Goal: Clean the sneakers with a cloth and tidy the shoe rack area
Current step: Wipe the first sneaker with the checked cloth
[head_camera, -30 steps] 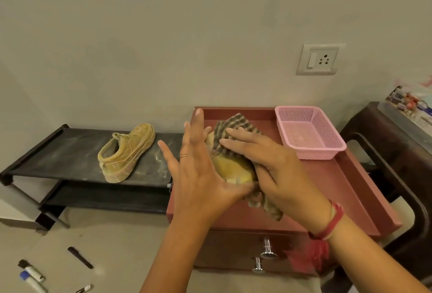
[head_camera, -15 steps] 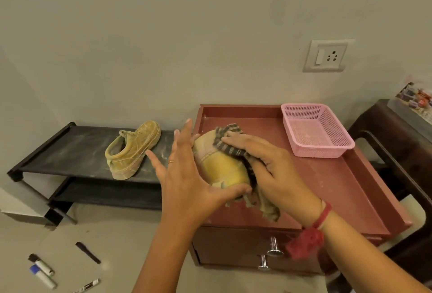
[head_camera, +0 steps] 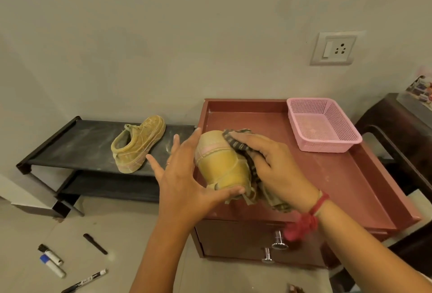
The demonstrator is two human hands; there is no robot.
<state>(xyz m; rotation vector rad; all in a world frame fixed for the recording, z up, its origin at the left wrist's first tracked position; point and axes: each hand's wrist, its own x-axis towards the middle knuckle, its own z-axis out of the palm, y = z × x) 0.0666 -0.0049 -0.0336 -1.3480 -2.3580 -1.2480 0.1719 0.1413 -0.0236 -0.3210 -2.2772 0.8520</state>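
My left hand (head_camera: pixel 184 175) holds a yellow sneaker (head_camera: pixel 221 161) above the red cabinet top (head_camera: pixel 339 180), sole side turned toward me, thumb under its near end and fingers spread along its left side. My right hand (head_camera: pixel 273 166) presses a checked cloth (head_camera: pixel 251 177) against the sneaker's right side, fingers curled over the cloth. The cloth's loose end hangs below my right palm. The other sneaker (head_camera: pixel 138 144), dusty tan, stands on the top shelf of the black shoe rack (head_camera: pixel 77 145), its toe toward the wall.
A pink plastic basket (head_camera: pixel 327 143) sits at the back right of the cabinet top. Several markers (head_camera: pixel 52 261) and pens (head_camera: pixel 94 243) lie on the floor at lower left. A dark chair (head_camera: pixel 402 143) stands at the right. A wall socket (head_camera: pixel 333 49) is above.
The sneaker has turned so more of its sole and side face me. My right hand with the cloth has slid from the top of the sneaker down along its right side.
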